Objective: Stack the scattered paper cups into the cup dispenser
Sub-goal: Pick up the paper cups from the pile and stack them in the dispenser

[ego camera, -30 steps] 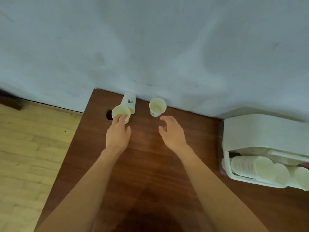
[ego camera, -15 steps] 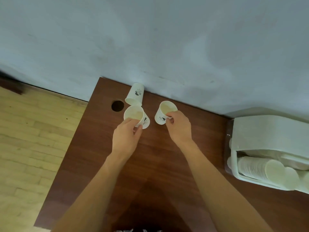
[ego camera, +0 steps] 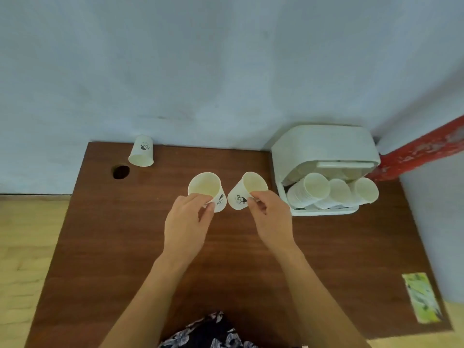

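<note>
My left hand (ego camera: pixel 187 223) grips a white paper cup (ego camera: pixel 207 189) by its rim, mouth tilted up toward me. My right hand (ego camera: pixel 270 217) holds a second paper cup (ego camera: pixel 247 190) the same way, just right of the first; the two cups nearly touch at their bases. Both are lifted above the brown table (ego camera: pixel 125 247). A third cup (ego camera: pixel 141 151) stands upside down at the table's far left by the wall. The white cup dispenser (ego camera: pixel 324 146) sits at the far right, lid raised, with three stacks of cups (ego camera: pixel 313 190) lying in its tray.
A round cable hole (ego camera: pixel 121 172) is in the table near the upturned cup. A green printed card (ego camera: pixel 421 301) lies near the right front edge. The wall runs along the table's back edge. Wooden floor (ego camera: pixel 25 247) shows to the left.
Both hands closed on a cup each, lifted them off the far left of the table and carried them right, toward the dispenser. The view swung right too.
</note>
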Tool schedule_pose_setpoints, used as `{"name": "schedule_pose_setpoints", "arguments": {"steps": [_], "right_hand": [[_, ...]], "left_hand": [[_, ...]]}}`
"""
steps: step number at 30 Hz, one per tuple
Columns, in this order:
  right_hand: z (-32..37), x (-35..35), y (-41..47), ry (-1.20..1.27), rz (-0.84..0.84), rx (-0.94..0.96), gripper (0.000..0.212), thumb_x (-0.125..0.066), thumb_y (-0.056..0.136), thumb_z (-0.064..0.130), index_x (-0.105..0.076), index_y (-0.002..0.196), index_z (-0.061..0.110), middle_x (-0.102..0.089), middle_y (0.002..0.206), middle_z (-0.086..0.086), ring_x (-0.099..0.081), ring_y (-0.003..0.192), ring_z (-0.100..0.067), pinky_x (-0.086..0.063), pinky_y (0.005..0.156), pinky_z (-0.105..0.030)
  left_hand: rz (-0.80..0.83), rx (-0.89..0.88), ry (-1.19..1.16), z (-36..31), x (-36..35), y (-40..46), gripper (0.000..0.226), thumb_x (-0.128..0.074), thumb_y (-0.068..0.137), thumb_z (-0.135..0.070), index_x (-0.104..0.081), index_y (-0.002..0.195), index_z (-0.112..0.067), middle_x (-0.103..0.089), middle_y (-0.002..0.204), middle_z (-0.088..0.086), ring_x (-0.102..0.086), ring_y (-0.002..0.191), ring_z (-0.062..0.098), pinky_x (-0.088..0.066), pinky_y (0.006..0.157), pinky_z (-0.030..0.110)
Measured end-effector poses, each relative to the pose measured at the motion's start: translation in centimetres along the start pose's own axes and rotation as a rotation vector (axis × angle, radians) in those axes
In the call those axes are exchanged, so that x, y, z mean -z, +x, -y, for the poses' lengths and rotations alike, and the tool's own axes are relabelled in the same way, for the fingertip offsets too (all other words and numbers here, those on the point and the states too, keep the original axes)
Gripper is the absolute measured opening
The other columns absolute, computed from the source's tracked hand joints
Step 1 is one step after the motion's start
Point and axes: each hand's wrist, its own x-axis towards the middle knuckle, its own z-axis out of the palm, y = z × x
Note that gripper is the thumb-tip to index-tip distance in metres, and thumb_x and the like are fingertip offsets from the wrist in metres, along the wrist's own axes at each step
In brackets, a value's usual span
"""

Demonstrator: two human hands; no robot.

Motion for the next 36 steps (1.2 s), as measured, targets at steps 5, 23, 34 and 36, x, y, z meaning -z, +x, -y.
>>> {"name": "schedule_pose_setpoints", "arguments": {"steps": [5, 23, 34, 36], "right_hand": [[-4.2, 5.7, -2.6, 0.097, -0.063, -0.029, 0.022, -0.061, 0.095, 0.027, -0.068, 0.116, 0.025, -0.064, 0.098, 0.016, -0.062, 0.087, -0.004, -0.048, 0.079, -0.020], [-21.5, 25.9, 0.5, -0.085, -0.190, 0.008, 0.023, -0.051, 0.100, 0.024, -0.067, 0.115, 0.018, -0.066, 0.115, 0.002, -0.061, 0.097, -0.012, -0.045, 0.078, -0.021], [-23.6, 26.6, 4.9, -0.179, -0.115, 0.120, 0.027, -0.049, 0.101, 0.025, -0.067, 0.119, 0.017, -0.065, 0.119, 0.000, -0.061, 0.104, -0.018, -0.053, 0.084, -0.033], [-24.0, 26.3, 5.3, -0.199, -0.091, 0.130, 0.027, -0.049, 0.101, 0.025, -0.068, 0.118, 0.017, -0.065, 0.117, 0.000, -0.060, 0.102, -0.017, -0.053, 0.082, -0.033]], "left_hand": [[-0.021, -0.063, -0.001, -6.2, -2.0, -2.2, 0.017, -0.054, 0.097, -0.029, -0.068, 0.104, -0.022, -0.066, 0.100, -0.015, -0.043, 0.095, 0.009, -0.038, 0.067, 0.024], [0.092, -0.114, -0.096, -26.5, -16.4, -4.7, 0.025, -0.042, 0.102, -0.031, -0.062, 0.089, -0.022, -0.058, 0.080, -0.011, -0.055, 0.087, 0.021, -0.037, 0.069, 0.028], [0.018, -0.145, 0.174, -30.1, -19.8, -0.5, 0.026, -0.051, 0.099, -0.027, -0.074, 0.098, -0.016, -0.069, 0.101, -0.002, -0.055, 0.099, 0.021, -0.044, 0.079, 0.029], [0.060, -0.117, 0.194, -30.1, -20.7, 0.1, 0.030, -0.047, 0.100, -0.027, -0.071, 0.089, -0.013, -0.066, 0.093, -0.001, -0.052, 0.094, 0.022, -0.046, 0.076, 0.034]]}}
